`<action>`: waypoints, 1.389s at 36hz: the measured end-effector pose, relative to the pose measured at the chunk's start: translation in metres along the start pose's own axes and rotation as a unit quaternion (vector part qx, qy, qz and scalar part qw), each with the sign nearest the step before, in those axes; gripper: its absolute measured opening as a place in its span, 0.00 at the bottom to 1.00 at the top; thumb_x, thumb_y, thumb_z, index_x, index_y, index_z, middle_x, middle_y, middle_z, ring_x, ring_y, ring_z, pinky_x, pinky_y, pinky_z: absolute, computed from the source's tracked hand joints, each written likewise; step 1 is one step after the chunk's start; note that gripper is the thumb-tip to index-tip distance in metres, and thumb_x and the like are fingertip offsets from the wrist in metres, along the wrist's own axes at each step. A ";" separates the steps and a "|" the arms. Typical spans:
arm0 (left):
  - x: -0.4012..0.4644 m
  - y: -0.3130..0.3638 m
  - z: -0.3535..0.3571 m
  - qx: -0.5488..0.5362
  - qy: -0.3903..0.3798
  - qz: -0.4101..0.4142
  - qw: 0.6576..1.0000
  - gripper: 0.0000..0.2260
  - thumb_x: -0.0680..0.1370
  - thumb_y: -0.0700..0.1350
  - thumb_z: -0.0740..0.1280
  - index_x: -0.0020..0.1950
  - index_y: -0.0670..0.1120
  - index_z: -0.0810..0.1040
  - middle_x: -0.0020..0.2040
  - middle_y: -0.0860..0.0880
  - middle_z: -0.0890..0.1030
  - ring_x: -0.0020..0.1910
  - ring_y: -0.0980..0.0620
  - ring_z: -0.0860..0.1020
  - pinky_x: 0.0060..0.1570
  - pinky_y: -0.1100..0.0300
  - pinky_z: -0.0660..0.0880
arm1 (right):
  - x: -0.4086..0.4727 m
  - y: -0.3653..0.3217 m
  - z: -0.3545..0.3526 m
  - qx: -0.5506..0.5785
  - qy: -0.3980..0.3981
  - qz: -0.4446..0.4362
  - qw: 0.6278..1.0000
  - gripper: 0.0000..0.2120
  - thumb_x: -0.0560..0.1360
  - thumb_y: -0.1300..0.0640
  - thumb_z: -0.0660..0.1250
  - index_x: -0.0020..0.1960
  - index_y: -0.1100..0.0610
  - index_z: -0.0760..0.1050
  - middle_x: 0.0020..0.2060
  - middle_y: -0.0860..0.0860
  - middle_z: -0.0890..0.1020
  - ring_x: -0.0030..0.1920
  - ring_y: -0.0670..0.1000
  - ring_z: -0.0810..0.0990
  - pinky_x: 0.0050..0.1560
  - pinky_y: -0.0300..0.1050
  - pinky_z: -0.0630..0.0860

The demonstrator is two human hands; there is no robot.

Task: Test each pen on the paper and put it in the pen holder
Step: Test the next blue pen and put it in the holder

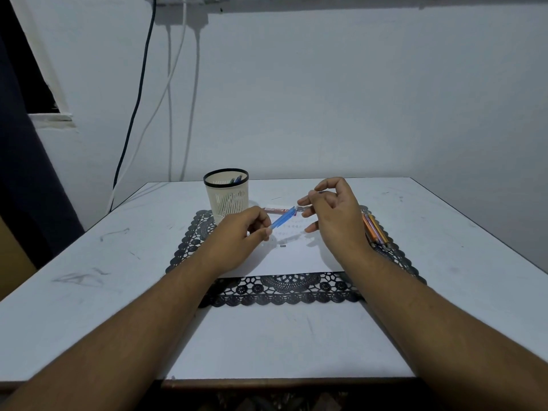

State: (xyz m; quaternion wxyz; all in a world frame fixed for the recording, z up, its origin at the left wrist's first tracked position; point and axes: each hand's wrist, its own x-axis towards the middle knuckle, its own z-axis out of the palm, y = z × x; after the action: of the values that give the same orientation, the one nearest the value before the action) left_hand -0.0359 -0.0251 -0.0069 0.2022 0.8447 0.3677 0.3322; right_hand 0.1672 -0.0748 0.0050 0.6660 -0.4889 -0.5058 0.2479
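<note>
A blue pen (283, 218) hangs slanted above the white paper (292, 256). My left hand (240, 235) pinches its lower end. My right hand (332, 215) pinches the pen's upper tip or cap, with the other fingers loosely curled. The cream pen holder (226, 192) with a black rim stands at the back left of the mat and has a few pens inside. Several pens (375, 228) lie in a bunch just right of my right hand, partly hidden by it. Faint test marks show on the paper.
A black lace mat (281, 292) lies under the paper on the white table (89, 277). A red and white eraser (276, 209) sits behind the paper. A small dark bit (283, 246) lies on the paper. Cables hang down the wall at the back left.
</note>
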 end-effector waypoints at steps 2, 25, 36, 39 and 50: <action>0.000 0.001 0.000 0.002 0.001 0.000 1.000 0.03 0.82 0.45 0.69 0.49 0.51 0.78 0.42 0.56 0.84 0.43 0.61 0.78 0.40 0.73 0.69 | 0.000 0.000 0.000 0.003 0.001 -0.001 1.000 0.03 0.84 0.59 0.64 0.53 0.52 0.71 0.43 0.51 0.88 0.39 0.47 0.84 0.37 0.54 0.82; -0.001 0.003 0.000 -0.013 0.007 -0.008 1.000 0.02 0.82 0.45 0.69 0.49 0.51 0.79 0.42 0.56 0.84 0.41 0.62 0.78 0.39 0.72 0.69 | -0.002 0.001 -0.001 -0.005 -0.025 0.014 1.000 0.01 0.82 0.60 0.67 0.52 0.57 0.75 0.42 0.52 0.88 0.41 0.48 0.84 0.34 0.50 0.82; 0.000 0.000 0.001 -0.038 0.013 -0.013 0.999 0.03 0.82 0.44 0.69 0.48 0.51 0.79 0.42 0.54 0.84 0.39 0.62 0.77 0.39 0.72 0.69 | -0.002 0.011 0.000 -0.142 -0.039 -0.069 0.987 0.03 0.81 0.57 0.69 0.48 0.53 0.80 0.40 0.48 0.86 0.41 0.44 0.83 0.40 0.55 0.84; 0.001 -0.001 0.002 -0.045 0.013 -0.010 0.999 0.04 0.82 0.44 0.69 0.48 0.51 0.79 0.42 0.54 0.84 0.39 0.62 0.77 0.39 0.72 0.69 | -0.001 0.013 0.001 -0.155 -0.045 -0.075 0.984 0.04 0.82 0.55 0.68 0.51 0.52 0.82 0.41 0.46 0.86 0.42 0.44 0.83 0.41 0.55 0.84; 0.004 -0.010 0.001 -0.089 0.023 -0.024 0.995 0.03 0.82 0.43 0.68 0.49 0.49 0.79 0.43 0.51 0.84 0.39 0.62 0.77 0.40 0.67 0.70 | 0.007 0.029 0.000 -0.254 -0.105 -0.039 0.961 0.06 0.80 0.50 0.68 0.56 0.45 0.81 0.43 0.42 0.82 0.39 0.45 0.79 0.45 0.47 0.78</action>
State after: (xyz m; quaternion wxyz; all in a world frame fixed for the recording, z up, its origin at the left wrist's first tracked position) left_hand -0.0376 -0.0158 -0.0116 0.2763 0.8064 0.3617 0.3775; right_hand 0.1747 -0.0579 -0.0180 0.4725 -0.5934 -0.6375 0.1351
